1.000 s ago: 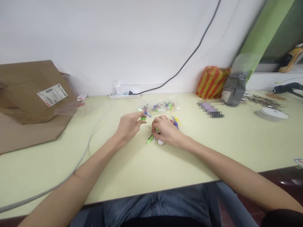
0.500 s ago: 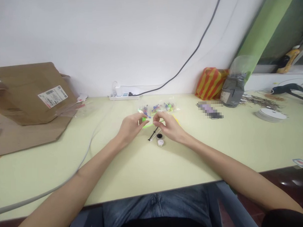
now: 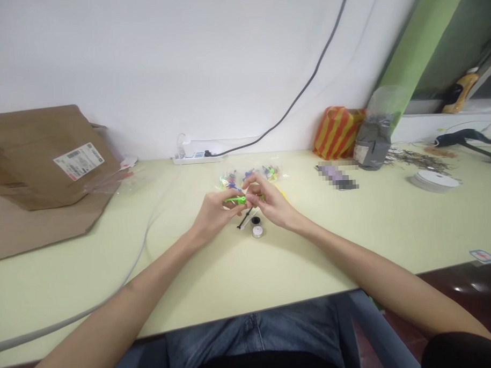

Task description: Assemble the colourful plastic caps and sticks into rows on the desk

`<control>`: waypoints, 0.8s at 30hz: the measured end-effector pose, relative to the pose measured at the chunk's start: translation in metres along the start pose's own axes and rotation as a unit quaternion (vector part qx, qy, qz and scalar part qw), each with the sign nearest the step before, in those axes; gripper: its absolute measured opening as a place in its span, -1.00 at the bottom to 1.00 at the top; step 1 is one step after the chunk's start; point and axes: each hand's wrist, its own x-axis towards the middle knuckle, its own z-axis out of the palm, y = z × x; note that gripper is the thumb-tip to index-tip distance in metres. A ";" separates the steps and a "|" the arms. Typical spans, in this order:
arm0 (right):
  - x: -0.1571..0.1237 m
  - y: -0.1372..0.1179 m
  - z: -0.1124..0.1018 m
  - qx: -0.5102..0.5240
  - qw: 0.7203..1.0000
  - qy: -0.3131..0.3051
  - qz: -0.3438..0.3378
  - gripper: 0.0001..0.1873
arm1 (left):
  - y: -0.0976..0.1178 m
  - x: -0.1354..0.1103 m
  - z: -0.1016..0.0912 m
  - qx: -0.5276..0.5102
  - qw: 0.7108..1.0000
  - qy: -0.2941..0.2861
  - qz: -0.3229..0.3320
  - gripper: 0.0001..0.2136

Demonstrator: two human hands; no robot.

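Green plastic piece [image 3: 236, 200] pinched between two hands above the bench

Head view, looking down over both forearms. Left grip [image 3: 214, 213] curled shut around the piece, right grip [image 3: 272, 201] closed at the fingertips on its right end, with the piece held just above the bench [image 3: 352, 244]. Directly below the hands, a slim black stick [image 3: 244, 219], a black-topped pot [image 3: 255, 221] and a white-topped pot [image 3: 257, 232], all close together. Just past the right grip, a yellow piece [image 3: 282, 193], partly hidden.

Behind the hands, clear plastic bags [image 3: 249, 176] of small colourful parts, apparently most of the parts in view; only a few pieces out and lying loose near the hands.

Against the wall, a power strip [image 3: 196, 159]. Far left, a brown cardboard mailer [image 3: 34, 143] with a barcode shipping label [image 3: 79, 161], its print too small to read. To the right, a purple packet [image 3: 336, 176], blurred beyond reading. No brand legible anywhere.
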 end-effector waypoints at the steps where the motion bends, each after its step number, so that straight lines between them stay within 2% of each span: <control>1: 0.000 -0.002 -0.001 -0.008 1.000 -0.002 0.001 -0.86 | 0.000 0.000 0.000 -0.001 1.000 0.007 -0.002 -0.74; 7: -0.001 -0.005 -0.006 -0.053 0.998 -0.010 0.013 -0.81 | -0.001 0.001 0.000 0.001 1.000 0.020 -0.010 -0.67; 16: -0.002 0.000 -0.009 -0.031 0.999 -0.024 0.000 -0.80 | -0.002 0.002 -0.004 0.048 0.999 0.021 0.008 -0.64; 24: -0.003 0.005 -0.005 -0.030 0.999 -0.012 0.022 -0.78 | 0.001 0.002 -0.004 0.045 0.998 -0.020 0.035 -0.73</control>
